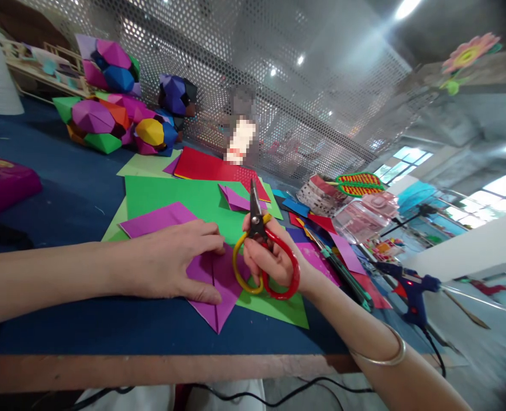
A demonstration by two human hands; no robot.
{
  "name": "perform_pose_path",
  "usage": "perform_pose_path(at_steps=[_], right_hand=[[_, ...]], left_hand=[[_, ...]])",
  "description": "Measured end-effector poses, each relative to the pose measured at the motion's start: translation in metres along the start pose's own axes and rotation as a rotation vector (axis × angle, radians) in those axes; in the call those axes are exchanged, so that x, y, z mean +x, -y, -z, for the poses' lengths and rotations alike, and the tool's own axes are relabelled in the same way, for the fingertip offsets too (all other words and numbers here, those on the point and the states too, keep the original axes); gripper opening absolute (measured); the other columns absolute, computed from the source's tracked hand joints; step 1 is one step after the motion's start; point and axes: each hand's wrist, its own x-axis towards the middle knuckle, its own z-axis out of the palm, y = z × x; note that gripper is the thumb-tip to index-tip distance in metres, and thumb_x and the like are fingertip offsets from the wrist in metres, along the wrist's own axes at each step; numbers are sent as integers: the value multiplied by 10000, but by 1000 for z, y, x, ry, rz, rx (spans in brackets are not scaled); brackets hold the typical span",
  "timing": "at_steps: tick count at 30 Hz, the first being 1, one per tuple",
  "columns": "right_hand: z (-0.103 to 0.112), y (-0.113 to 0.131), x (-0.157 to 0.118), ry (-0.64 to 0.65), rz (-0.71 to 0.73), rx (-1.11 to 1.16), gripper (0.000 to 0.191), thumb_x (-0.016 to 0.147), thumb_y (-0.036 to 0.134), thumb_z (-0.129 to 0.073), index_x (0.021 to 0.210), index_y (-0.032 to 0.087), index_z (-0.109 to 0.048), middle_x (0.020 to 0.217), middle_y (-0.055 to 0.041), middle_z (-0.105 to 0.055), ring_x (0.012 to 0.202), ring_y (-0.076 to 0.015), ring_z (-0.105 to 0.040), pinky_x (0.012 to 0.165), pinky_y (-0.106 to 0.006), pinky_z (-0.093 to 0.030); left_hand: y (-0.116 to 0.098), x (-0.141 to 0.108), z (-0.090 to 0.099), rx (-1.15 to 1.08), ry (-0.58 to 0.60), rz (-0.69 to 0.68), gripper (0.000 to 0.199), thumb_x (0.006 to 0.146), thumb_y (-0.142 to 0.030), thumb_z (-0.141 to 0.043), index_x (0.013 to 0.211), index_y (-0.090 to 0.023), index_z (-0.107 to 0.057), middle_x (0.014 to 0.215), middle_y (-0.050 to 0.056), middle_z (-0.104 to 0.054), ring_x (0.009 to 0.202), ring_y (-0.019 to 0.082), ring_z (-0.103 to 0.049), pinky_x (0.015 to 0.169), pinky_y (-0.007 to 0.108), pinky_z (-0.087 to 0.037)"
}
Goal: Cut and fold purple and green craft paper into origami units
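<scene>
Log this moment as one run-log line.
left hand: flat on purple paper | right hand: holding scissors, blades up | green paper: beneath purple paper | glue gun: right side

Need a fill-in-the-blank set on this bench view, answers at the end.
1. The right hand holds a pair of ____.
2. That tool's two handle loops are yellow and ____.
3. The left hand rests on folded purple paper, and the glue gun is off to the person's ____.

Missing words, in order: scissors; red; right.
</scene>
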Motion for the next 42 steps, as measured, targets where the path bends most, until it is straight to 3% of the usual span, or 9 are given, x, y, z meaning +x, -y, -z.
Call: perform_pose_path(at_steps=[7,42], right_hand=[[16,-10,4,-43,7,-51,174,992,323,-505,1078,234,-382,574,109,-494,405,-87,-491,418,-206,-398],[25,-17,5,-60,-56,-32,233,976,373,-523,1081,227,-375,581,104,-532,406,-98,-526,412,-207,-428]], left_hand=[[4,-2,-2,-10,-42,-19,577,814,-660,-668,1195,-227,-645,1270,90,-609,1152,301,-582,921,372,-483],[2,-3,0,10,3,10,577,827,-643,-663,1213,-217,-619,1288,90,-613,1235,313,-539,957,379,-455]])
